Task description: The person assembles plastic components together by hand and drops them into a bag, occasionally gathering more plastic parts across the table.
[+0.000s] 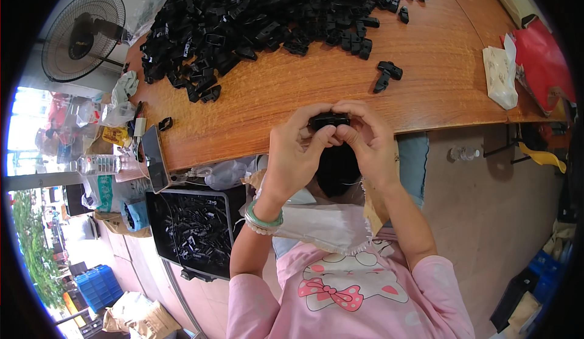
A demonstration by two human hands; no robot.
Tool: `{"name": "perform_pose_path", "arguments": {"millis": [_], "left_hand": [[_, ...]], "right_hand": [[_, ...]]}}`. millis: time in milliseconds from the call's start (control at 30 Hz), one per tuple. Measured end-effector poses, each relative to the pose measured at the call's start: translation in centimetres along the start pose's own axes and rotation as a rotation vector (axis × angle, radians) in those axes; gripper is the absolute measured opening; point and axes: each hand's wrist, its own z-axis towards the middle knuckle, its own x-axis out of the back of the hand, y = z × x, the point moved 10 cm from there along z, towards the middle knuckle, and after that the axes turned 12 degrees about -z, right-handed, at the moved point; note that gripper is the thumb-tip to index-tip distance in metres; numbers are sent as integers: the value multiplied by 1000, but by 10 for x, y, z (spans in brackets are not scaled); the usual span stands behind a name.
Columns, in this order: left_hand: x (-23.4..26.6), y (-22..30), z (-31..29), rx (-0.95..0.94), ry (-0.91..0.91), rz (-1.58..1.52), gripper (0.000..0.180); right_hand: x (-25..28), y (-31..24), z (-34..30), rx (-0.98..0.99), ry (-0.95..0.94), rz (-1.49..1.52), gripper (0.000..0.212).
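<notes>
Between my two hands, just over the table's near edge, is a small black plastic part [329, 120]. My left hand [299, 147] grips its left end with thumb and fingers. On its other end my right hand [370, 138] closes the same way, and the two thumbs meet below it. Fingers cover much of the part, so its exact kind is hidden. A large heap of similar black plastic parts [243, 29] covers the far side of the wooden table [255, 108]. Two joined black pieces [387, 76] lie apart from the heap, beyond my right hand.
A black crate [191, 232] of small dark parts stands below the table at left. A phone-like dark slab [156, 158] leans at the table's left edge. Tissues [500, 77] and a red bag [543, 59] lie at right. A fan [83, 35] stands far left.
</notes>
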Motion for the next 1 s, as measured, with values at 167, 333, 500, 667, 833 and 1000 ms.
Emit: {"name": "perform_pose_path", "arguments": {"millis": [167, 333, 500, 667, 833, 1000], "left_hand": [[15, -4, -4, 14, 146, -94, 14], [117, -37, 7, 150, 526, -626, 21], [198, 5, 27, 4, 622, 648, 37], [196, 16, 40, 10, 589, 1223, 36], [168, 10, 32, -209, 487, 991, 29], [116, -12, 29, -134, 343, 473, 19]], "right_hand": [[0, -1, 0, -101, 64, 21, 22], [65, -16, 20, 128, 213, -524, 16], [106, -12, 34, 82, 313, -683, 23], [75, -16, 45, 193, 114, -1223, 31], [73, -7, 48, 228, 93, -1267, 30], [68, -6, 43, 155, 133, -916, 25]]}}
